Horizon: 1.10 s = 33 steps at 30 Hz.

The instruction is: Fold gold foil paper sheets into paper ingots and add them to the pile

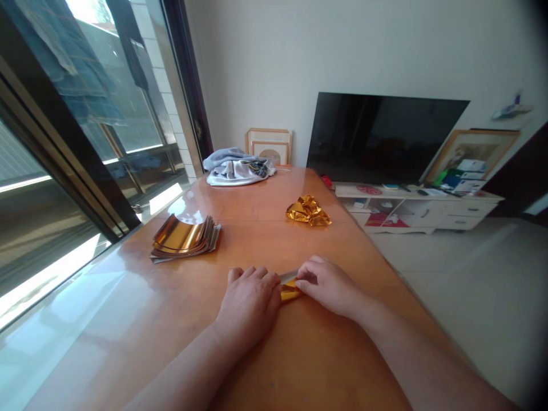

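Note:
On the wooden table lies a folded sheet of gold foil paper [290, 291], a greyish edge showing along its far side. My left hand [252, 297] presses down over the sheet's left part with curled fingers and hides it. At the right end, my right hand [327, 285] pinches the sheet between thumb and fingers. Farther left sits a stack of curled gold foil sheets [182, 237]. A folded, crumpled gold foil piece [308, 211] rests beyond my right hand.
The wooden table [257, 240] ends on the right above a tiled floor. A grey cloth bundle [237, 166] lies at its far end. Behind stand a large television [385, 137] and a white cabinet [428, 214]. Sliding glass doors [85, 125] run along the left.

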### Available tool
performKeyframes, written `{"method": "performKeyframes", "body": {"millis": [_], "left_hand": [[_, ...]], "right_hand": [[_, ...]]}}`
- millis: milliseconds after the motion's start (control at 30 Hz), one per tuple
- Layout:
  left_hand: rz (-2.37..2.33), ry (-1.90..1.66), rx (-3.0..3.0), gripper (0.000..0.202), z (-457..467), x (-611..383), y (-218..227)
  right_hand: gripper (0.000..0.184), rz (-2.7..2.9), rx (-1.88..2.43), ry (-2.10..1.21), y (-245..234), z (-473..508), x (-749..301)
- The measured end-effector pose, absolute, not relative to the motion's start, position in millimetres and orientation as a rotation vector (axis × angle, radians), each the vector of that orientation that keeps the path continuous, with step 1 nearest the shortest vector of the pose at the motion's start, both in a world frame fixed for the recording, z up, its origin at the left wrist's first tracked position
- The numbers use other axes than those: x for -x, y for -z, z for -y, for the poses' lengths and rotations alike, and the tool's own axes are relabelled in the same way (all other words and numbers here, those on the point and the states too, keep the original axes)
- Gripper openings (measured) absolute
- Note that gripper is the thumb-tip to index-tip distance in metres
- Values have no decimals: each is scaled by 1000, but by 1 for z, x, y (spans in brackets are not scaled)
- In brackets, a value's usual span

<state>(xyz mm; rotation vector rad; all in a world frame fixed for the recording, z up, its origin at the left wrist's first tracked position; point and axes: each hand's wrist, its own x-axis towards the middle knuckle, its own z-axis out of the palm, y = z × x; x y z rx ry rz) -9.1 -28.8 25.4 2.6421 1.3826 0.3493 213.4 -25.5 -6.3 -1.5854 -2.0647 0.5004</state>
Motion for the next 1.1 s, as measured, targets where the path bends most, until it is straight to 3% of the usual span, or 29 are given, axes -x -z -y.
{"method": "performKeyframes", "body": {"millis": [167, 333, 533, 733, 900, 1100], "left_hand": [[-1379, -366, -2666, 37, 30, 8, -24], [-1377, -381, -2727, 27, 34, 6, -26], [-1060, -242, -2810, 29, 39, -1, -21], [-1034, -131, -2791, 34, 39, -6, -11], [-1026, -124, -2814, 32, 37, -5, -14], [-1034, -101, -2846, 33, 33, -2, -16]], "right_hand": [[6, 2037, 1625, -432, 8, 26, -211], [9, 2006, 1652, -405, 10, 26, -210], [10, 1974, 1656, -363, 14, 23, -210], [5, 1868, 1591, -557, 21, 17, -218], [20, 1819, 1591, -586, 23, 11, -224], [21, 1934, 1588, -561, 20, 14, -223]]}}
